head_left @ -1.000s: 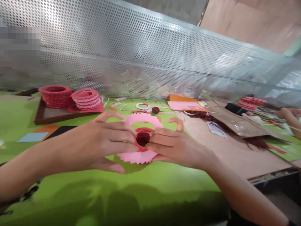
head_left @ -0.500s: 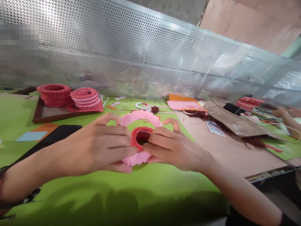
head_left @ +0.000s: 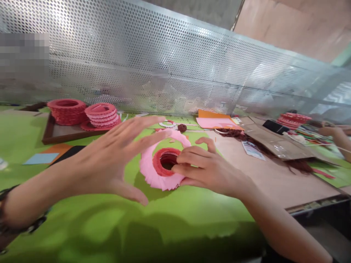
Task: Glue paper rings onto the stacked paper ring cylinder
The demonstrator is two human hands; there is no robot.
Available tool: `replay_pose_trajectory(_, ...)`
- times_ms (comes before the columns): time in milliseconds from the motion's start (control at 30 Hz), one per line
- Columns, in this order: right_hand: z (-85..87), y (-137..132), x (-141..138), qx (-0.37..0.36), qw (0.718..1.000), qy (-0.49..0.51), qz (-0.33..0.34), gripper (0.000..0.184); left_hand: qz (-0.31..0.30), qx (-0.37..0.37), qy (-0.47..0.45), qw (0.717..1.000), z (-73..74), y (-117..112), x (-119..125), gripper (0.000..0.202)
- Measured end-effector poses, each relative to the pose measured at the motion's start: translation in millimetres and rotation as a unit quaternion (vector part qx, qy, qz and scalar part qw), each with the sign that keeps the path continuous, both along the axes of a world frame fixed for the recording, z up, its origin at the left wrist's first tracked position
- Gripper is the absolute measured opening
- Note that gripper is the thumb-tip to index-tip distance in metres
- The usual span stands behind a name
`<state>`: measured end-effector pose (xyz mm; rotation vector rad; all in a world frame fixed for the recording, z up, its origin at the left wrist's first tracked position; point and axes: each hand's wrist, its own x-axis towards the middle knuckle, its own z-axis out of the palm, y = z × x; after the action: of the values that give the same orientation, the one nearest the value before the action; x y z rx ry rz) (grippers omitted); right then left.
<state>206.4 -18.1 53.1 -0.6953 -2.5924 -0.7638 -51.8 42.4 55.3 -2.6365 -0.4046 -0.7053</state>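
A pink paper flower ring (head_left: 153,174) with a red ruffled centre (head_left: 163,162) is held just above the green table (head_left: 175,215). My right hand (head_left: 208,170) pinches its right side, fingers reaching into the red centre. To the left of the flower, my left hand (head_left: 109,160) hovers with fingers stretched out and spread, its fingertips just above the ring's upper rim, gripping nothing.
A wooden tray (head_left: 52,133) at the back left carries stacks of red paper rings (head_left: 68,110) and pink-red rings (head_left: 101,115). Paper scraps, brown card (head_left: 263,168) and coloured sheets (head_left: 216,120) lie to the right. Another person's hand (head_left: 333,132) works at the far right. A perforated metal screen (head_left: 170,69) closes off the back.
My left hand has let go of the flower and opened out. The flower now tilts up in my right hand alone.
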Motion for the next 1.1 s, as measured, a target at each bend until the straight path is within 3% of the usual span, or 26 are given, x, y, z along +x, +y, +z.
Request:
replay_pose_trajectory(67,1.9,-2.9,2.4,-0.026,1.0,-0.009,0.009,0.026,0.012,-0.068,0.025,0.997,-2.5,3.0,1.5,0.121)
replay_pose_trajectory(200,5.0,-6.9,3.9,-0.054,0.998,-0.022,0.027,0.024,-0.037,-0.137,0.027,0.99,-6.1,5.1,8.7,0.128)
replay_pose_trajectory(367,4.8,-11.1,2.6,-0.035,0.999,-0.031,0.021,0.021,0.005,-0.089,0.042,0.995,-8.2,1.1,10.1,0.115)
replay_pose_trajectory(500,1.4,-13.7,-1.9,-0.002,0.999,-0.045,0.007,0.025,-0.012,-0.026,0.027,0.999,-9.3,-4.7,11.3,0.106)
replay_pose_trajectory(667,-1.3,-12.2,-3.5,0.046,0.997,-0.062,-0.01,0.028,0.019,0.009,0.024,0.999,-10.6,-10.8,17.0,0.091)
replay_pose_trajectory(733,-1.0,-9.7,0.5,0.047,0.998,-0.036,-0.003,0.023,0.028,0.01,0.008,1.0,-9.0,-11.8,19.4,0.087)
replay_pose_trajectory(833,-1.5,-3.4,9.1,-0.011,0.998,0.063,0.009,0.019,0.033,0.013,-0.022,0.999,-5.9,-11.3,20.9,0.082)
replay_pose_trajectory(933,-7.5,4.7,13.3,-0.122,0.964,0.238,-0.005,0.043,0.036,0.006,-0.032,0.999,-5.9,-8.6,19.6,0.081)
replay_pose_trajectory(1000,-14.3,9.6,11.3,-0.238,0.909,0.341,-0.003,0.053,0.044,-0.01,-0.029,0.999,-8.5,-6.0,19.0,0.082)
replay_pose_trajectory(1100,-22.7,13.6,5.2,-0.39,0.832,0.394,-0.002,0.056,0.05,-0.004,-0.034,0.998,-14.5,-3.5,21.6,0.09)
